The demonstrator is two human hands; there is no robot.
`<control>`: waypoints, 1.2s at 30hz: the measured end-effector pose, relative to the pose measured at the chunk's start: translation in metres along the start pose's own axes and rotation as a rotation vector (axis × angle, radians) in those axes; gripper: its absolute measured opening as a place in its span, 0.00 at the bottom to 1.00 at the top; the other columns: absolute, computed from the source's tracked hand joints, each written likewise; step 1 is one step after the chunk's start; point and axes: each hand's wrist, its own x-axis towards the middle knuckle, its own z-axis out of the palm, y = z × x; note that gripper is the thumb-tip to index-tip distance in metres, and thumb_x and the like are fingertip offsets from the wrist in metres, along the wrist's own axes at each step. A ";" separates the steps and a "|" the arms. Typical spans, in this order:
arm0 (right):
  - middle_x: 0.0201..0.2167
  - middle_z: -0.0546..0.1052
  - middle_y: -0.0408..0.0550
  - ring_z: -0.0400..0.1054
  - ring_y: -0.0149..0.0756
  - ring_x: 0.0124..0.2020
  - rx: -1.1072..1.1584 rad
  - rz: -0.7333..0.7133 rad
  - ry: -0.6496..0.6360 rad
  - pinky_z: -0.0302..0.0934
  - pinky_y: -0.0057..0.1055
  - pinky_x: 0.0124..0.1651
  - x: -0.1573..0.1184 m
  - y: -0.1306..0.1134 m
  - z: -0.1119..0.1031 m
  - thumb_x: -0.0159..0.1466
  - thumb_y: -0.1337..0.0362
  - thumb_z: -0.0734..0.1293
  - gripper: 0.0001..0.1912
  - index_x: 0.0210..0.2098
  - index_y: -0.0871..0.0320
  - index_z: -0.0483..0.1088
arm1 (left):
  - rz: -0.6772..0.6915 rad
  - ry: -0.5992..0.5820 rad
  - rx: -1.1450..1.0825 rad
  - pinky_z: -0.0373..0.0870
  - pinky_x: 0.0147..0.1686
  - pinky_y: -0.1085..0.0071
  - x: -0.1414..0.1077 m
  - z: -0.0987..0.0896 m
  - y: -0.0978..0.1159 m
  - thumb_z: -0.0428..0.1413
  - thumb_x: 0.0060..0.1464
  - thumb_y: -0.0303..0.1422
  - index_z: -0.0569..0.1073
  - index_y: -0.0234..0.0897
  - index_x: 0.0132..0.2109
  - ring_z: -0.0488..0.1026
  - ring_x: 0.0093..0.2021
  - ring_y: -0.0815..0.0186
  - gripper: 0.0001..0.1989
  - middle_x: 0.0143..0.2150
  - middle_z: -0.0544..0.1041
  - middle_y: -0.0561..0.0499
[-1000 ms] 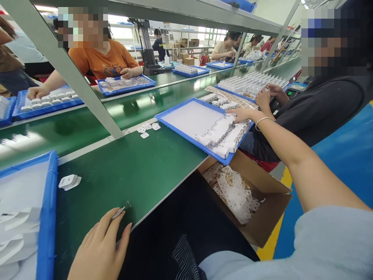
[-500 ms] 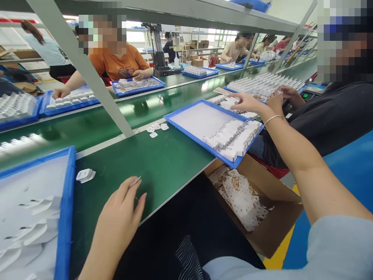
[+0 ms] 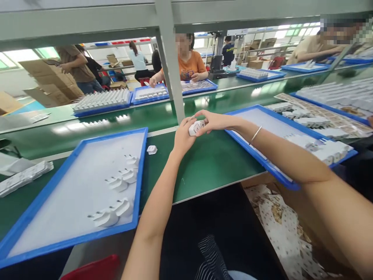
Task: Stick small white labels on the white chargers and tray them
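Observation:
Above the green bench top, my left hand (image 3: 184, 137) and my right hand (image 3: 215, 122) meet around a small white plug charger (image 3: 196, 128). My left fingers wrap its left side and far end, while my right thumb and fingers pinch the right side. Part of it is hidden by the fingers. Left of my left hand, a short stack of white square covers (image 3: 152, 149) lies on the bench. Beside it stands a blue-rimmed tray (image 3: 142, 171) with several white pronged chargers (image 3: 117, 183) along its right side. Under my right forearm is another blue-rimmed tray (image 3: 256, 107) holding white chargers.
A grey post (image 3: 171, 66) rises beyond my hands, next to the green conveyor (image 3: 122, 123). An open cardboard box (image 3: 317, 217) with paper scraps sits below the bench at right. Loose white parts (image 3: 309, 121) lie behind the right tray. Co-workers sit across the line.
My right hand has come back from the parts behind the right tray and joined my left hand at the charger. My left hand has risen forward. The view has turned left.

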 end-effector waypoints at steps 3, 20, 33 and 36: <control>0.30 0.74 0.41 0.69 0.35 0.30 0.037 -0.098 0.066 0.61 0.29 0.30 0.026 0.002 0.021 0.46 0.70 0.79 0.38 0.53 0.59 0.63 | -0.054 0.134 -0.012 0.71 0.58 0.58 -0.003 -0.016 -0.023 0.64 0.48 0.25 0.77 0.36 0.53 0.74 0.59 0.53 0.22 0.58 0.75 0.41; 0.22 0.74 0.40 0.64 0.29 0.22 0.402 -0.352 0.401 0.59 0.28 0.26 0.013 0.076 0.042 0.52 0.53 0.79 0.21 0.38 0.59 0.75 | -0.279 0.079 -0.011 0.66 0.38 0.68 -0.009 -0.019 0.012 0.70 0.44 0.35 0.68 0.37 0.36 0.69 0.37 0.64 0.19 0.36 0.72 0.52; 0.34 0.77 0.46 0.68 0.36 0.34 0.184 -0.488 0.359 0.62 0.32 0.35 0.000 0.068 0.043 0.52 0.56 0.79 0.23 0.45 0.57 0.77 | -0.132 -0.253 -0.193 0.69 0.47 0.65 -0.009 -0.028 0.010 0.67 0.44 0.27 0.80 0.42 0.46 0.74 0.46 0.60 0.19 0.45 0.75 0.51; 0.35 0.77 0.47 0.66 0.34 0.32 0.141 -0.521 0.386 0.61 0.32 0.33 -0.003 0.066 0.042 0.55 0.55 0.77 0.22 0.47 0.56 0.77 | -0.133 -0.212 -0.296 0.70 0.48 0.64 -0.009 -0.023 0.013 0.69 0.43 0.31 0.80 0.41 0.45 0.75 0.48 0.58 0.19 0.47 0.76 0.50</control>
